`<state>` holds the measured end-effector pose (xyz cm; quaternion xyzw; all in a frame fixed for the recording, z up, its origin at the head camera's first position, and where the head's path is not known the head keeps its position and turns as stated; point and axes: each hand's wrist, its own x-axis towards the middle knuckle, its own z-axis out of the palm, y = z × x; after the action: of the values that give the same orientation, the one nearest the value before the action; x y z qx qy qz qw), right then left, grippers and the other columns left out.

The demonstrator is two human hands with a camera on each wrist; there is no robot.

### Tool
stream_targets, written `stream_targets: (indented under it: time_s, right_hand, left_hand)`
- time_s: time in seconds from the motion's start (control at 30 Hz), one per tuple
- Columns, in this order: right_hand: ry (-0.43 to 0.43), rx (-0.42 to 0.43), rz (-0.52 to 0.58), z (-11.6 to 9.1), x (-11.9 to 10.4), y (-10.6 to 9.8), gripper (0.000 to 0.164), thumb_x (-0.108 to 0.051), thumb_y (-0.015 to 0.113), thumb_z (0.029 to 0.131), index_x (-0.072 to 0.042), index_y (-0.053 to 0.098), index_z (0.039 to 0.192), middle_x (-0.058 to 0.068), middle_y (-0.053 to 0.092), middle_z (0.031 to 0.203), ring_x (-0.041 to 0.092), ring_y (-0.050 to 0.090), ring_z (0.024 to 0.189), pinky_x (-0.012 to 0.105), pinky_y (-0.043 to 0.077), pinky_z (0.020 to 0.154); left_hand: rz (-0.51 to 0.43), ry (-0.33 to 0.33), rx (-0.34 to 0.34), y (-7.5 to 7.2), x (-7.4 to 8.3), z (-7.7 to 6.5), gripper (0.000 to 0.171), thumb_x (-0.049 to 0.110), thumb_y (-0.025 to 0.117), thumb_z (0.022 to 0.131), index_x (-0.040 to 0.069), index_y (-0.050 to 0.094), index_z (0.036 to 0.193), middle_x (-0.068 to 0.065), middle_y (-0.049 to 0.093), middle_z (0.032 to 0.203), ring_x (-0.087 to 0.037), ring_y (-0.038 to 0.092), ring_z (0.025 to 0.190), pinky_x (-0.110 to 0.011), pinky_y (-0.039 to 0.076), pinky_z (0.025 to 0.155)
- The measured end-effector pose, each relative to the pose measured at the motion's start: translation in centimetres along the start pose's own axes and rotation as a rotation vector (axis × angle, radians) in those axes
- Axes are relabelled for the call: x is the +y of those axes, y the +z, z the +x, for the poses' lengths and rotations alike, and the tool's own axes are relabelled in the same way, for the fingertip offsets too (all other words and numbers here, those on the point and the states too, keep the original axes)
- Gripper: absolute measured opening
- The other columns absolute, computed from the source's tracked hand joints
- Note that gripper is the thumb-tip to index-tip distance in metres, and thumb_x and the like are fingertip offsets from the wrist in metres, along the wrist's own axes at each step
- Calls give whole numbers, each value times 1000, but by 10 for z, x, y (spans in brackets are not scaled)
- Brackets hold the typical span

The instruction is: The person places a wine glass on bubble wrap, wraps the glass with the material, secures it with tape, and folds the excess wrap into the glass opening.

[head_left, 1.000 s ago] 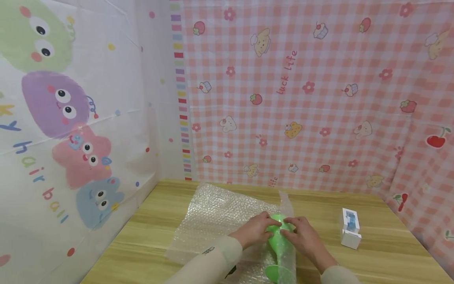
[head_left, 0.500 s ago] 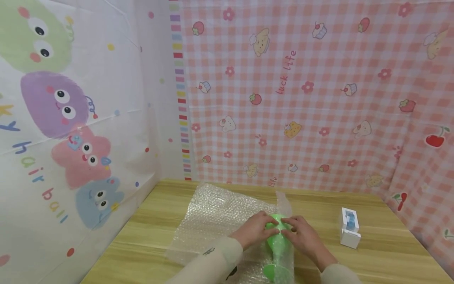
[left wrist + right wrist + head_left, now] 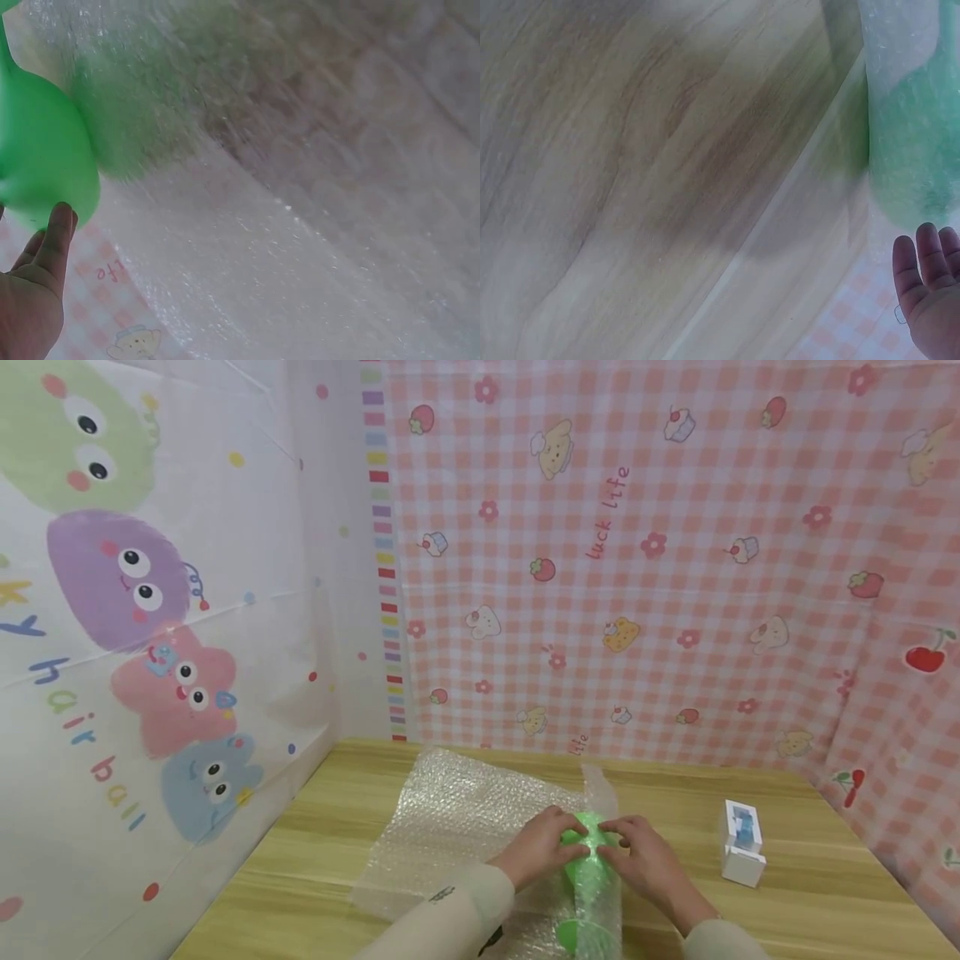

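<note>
In the head view we saw the goblet [image 3: 576,870] lying on its side at the right of the wrap [image 3: 480,827], foot nearest the person, with a strip of wrap over it. The left hand [image 3: 542,843] curled fingers and thumb on the bowl; the right hand [image 3: 645,860] gripped it through the wrap. On the table [image 3: 300,860], a white box [image 3: 742,843] stood well apart, to the right. In the left wrist view we saw fingertips on the bare bowl. In the right wrist view we saw fingers at the wrapped end.
</note>
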<state>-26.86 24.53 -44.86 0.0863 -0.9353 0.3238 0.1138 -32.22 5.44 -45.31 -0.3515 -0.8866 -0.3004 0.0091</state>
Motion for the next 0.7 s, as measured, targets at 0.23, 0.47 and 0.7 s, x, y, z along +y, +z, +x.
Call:
stream_targets:
  time_s: [0.23, 0.47, 0.7]
  right_hand:
    - [-13, -3, 14, -2, -2, 2, 34, -23, 73, 90, -7, 68, 119, 17, 59, 123, 33, 62, 101, 48, 54, 76]
    - [-4, -2, 20, -3, -3, 3, 32, -21, 72, 91, -6, 69, 119, 18, 59, 124, 34, 61, 102, 49, 55, 77]
    - [-4, 1, 7, -1, -4, 2, 31, -20, 72, 91, -6, 70, 118, 17, 60, 123, 34, 62, 101, 49, 54, 79]
  left_hand:
    - [9, -5, -4, -1, -3, 1, 26, 31, 70, 93, 15, 69, 114, -1, 62, 126, -15, 58, 117, -28, 46, 101]
    - [-24, -25, -21, -7, 3, -1, 24, 28, 72, 92, 13, 68, 111, -1, 64, 125, -16, 58, 118, -30, 46, 101]
    - [-29, -32, -34, -8, 3, 0, 23, 29, 70, 94, 14, 68, 111, 1, 65, 121, -15, 58, 117, -29, 46, 100]
